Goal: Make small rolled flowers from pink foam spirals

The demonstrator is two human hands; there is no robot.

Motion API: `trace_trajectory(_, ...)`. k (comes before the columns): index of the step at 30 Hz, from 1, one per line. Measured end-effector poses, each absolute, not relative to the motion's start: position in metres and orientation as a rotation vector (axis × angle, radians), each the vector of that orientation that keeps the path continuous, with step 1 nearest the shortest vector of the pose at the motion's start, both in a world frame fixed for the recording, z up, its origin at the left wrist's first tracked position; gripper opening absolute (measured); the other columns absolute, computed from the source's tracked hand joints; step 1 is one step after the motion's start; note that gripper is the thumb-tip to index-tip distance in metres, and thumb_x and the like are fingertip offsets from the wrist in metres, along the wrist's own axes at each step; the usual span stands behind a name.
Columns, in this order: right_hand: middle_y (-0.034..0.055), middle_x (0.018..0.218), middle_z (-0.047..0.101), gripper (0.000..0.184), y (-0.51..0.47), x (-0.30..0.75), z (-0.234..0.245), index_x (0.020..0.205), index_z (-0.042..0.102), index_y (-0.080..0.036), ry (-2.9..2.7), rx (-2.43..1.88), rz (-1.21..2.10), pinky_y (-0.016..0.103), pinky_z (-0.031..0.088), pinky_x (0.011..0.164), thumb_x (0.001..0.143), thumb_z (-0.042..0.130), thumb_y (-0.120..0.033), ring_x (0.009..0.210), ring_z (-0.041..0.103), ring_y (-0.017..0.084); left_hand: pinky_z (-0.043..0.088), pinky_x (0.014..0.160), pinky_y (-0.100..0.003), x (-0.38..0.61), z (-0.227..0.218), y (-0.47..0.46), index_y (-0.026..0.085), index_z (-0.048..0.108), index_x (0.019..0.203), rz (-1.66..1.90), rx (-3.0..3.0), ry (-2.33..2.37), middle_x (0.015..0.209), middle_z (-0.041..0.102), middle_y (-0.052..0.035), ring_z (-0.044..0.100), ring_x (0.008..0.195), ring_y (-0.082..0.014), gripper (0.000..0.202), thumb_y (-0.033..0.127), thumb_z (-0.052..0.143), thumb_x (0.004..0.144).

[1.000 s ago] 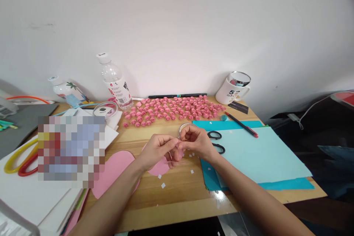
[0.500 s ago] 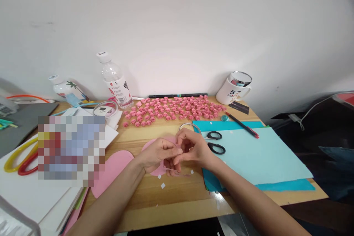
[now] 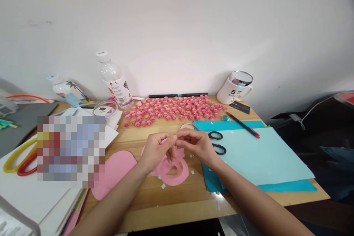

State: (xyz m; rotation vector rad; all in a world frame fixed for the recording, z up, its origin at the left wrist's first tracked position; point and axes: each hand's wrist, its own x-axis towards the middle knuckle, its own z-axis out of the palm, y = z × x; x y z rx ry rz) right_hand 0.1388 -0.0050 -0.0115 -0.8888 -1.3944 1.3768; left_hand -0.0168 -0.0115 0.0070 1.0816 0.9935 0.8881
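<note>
Fingertips of my left hand and my right hand meet above the middle of the table, both closed in a pinch. From between them hangs a curled pink paper spiral, its loops opening just below my fingers. The pinched part is hidden by the fingers. Under and behind my left hand lies more pink paper, mostly covered. A flat pink paper piece rests left of my left forearm. Many small rolled pink paper roses are spread beyond my hands.
Black-handled scissors lie right of my right hand, on light blue paper sheets. A tape roll sits just beyond my hands. At the back stand a water bottle and a white mug. Small white squares dot the table.
The pink paper spiral now hangs tilted, with its wide loops showing below my hands; before, only a thin edge showed. Both hands have shifted slightly, their fingertips moving up and a little left.
</note>
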Motion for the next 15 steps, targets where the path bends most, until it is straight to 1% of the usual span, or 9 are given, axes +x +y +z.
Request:
trace_trajectory(3, 0.0036, 0.081, 0.067, 0.012, -0.0064, 0.1364, -0.0120, 0.082, 0.071, -0.024, -1.427, -0.933, 1.226, 0.030, 0.050, 0.066, 0.071, 0.068, -0.027, 0.075, 0.060, 0.016, 0.041, 0.037, -0.019, -0.0165, 0.0062, -0.0116, 0.013, 0.055, 0.059, 0.879, 1.089, 1.005, 0.044, 0.059, 0.0004, 0.050, 0.034, -0.0081, 0.030, 0.036, 0.057, 0.078)
trace_trajectory(6, 0.0042, 0.086, 0.068, 0.011, -0.0070, 0.1357, -0.0139, 0.081, 0.072, -0.026, -1.391, -0.960, 1.174, 0.033, 0.051, 0.072, 0.071, 0.067, -0.025, 0.082, 0.062, 0.019, 0.043, 0.039, -0.020, -0.0152, 0.0063, -0.0118, 0.011, 0.057, 0.058, 0.860, 1.105, 0.983, 0.047, 0.060, -0.0024, 0.052, 0.037, -0.0091, 0.036, 0.040, 0.054, 0.079)
trace_trajectory(8, 0.0047, 0.086, 0.070, 0.011, -0.0066, 0.1365, -0.0148, 0.081, 0.072, -0.025, -1.343, -1.007, 1.164, 0.035, 0.051, 0.074, 0.072, 0.066, -0.025, 0.083, 0.062, 0.020, 0.044, 0.040, -0.021, -0.0143, 0.0071, -0.0115, 0.010, 0.060, 0.060, 0.846, 1.111, 0.975, 0.048, 0.062, -0.0043, 0.053, 0.038, -0.0100, 0.039, 0.042, 0.051, 0.081)
trace_trajectory(12, 0.0062, 0.084, 0.071, 0.012, -0.0054, 0.1378, -0.0130, 0.080, 0.072, -0.022, -1.267, -1.094, 1.167, 0.034, 0.052, 0.068, 0.071, 0.066, -0.027, 0.077, 0.063, 0.020, 0.046, 0.040, -0.021, -0.0137, 0.0085, -0.0103, 0.009, 0.065, 0.071, 0.857, 1.091, 1.006, 0.057, 0.066, -0.0065, 0.054, 0.040, -0.0099, 0.035, 0.041, 0.054, 0.079)
trace_trajectory(15, 0.0063, 0.081, 0.070, 0.013, -0.0053, 0.1372, -0.0099, 0.079, 0.072, -0.021, -1.207, -1.094, 1.182, 0.034, 0.052, 0.068, 0.068, 0.068, -0.027, 0.075, 0.063, 0.019, 0.047, 0.041, -0.022, -0.0143, 0.0089, -0.0097, 0.010, 0.065, 0.084, 0.878, 1.057, 1.014, 0.061, 0.067, -0.0053, 0.056, 0.043, -0.0108, 0.031, 0.039, 0.058, 0.077)
